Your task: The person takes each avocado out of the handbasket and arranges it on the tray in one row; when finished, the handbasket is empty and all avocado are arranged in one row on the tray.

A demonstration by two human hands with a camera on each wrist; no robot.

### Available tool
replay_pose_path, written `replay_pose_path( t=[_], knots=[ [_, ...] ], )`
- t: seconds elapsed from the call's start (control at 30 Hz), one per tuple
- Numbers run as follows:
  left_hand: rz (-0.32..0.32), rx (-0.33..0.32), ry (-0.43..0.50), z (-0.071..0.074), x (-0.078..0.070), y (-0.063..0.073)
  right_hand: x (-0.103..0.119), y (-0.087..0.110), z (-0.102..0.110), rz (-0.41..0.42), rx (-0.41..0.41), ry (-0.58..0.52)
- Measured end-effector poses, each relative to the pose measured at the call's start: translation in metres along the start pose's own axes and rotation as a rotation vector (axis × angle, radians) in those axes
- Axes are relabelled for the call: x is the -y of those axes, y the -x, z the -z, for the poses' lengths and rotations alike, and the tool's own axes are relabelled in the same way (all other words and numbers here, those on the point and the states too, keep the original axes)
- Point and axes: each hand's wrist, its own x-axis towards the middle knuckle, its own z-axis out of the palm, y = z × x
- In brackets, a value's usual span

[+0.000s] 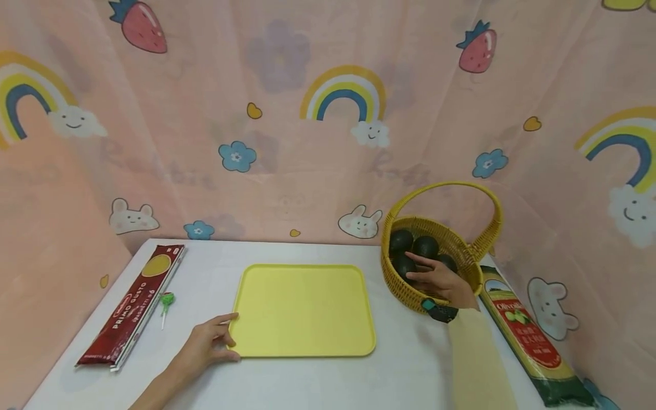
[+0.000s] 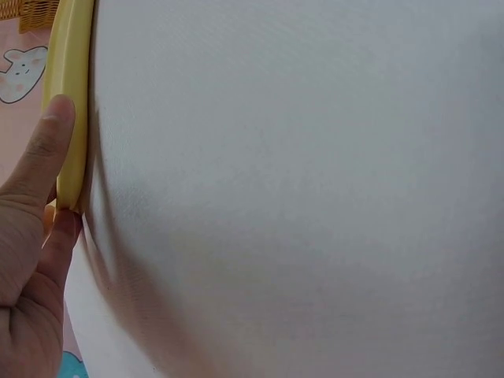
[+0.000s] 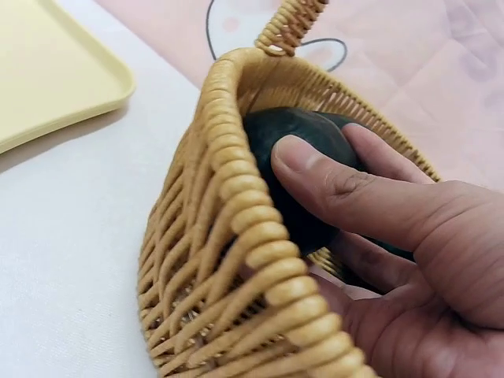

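My left hand (image 1: 202, 346) holds the front left corner of a yellow rectangular tray (image 1: 302, 310), which lies flat on the white table. In the left wrist view the thumb lies along the tray's rim (image 2: 72, 79), with a finger at its corner. On the right, my right hand (image 1: 443, 283) reaches into a yellow wicker basket (image 1: 398, 291) with a tall handle. Its thumb and fingers are round a dark avocado (image 3: 266, 135) inside the near wall. Several other avocados, among them one avocado (image 1: 425, 246) further back, lie in the basket. The hand partly hides them.
At the left lie a dark red spaghetti packet (image 1: 130, 310) and a green lollipop (image 1: 166, 299) with a white stick. A yellow, red and green Olivoilà packet (image 1: 528, 333) lies slanted right of the basket. Patterned pink cloth (image 1: 307, 188) hangs behind the table and along its sides.
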Motion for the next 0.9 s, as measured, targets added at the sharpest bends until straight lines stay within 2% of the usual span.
replay_pose_path(
  t=[0.13, 0.37, 0.8, 0.9],
  knots=[
    [0.003, 0.002, -0.008, 0.001, -0.001, 0.0, 0.001, 0.004, 0.003, 0.017, 0.019, 0.018],
    [-0.048, -0.02, 0.009, 0.002, -0.002, 0.0, 0.0, 0.007, 0.009, 0.076, 0.055, 0.062],
    [0.072, 0.048, 0.017, 0.003, -0.004, 0.0, 0.005, 0.013, 0.012, 0.16, 0.028, 0.049],
    [0.075, 0.048, 0.023, 0.003, -0.003, -0.001, 0.007, 0.017, 0.011, 0.175, 0.033, 0.04]
  ],
)
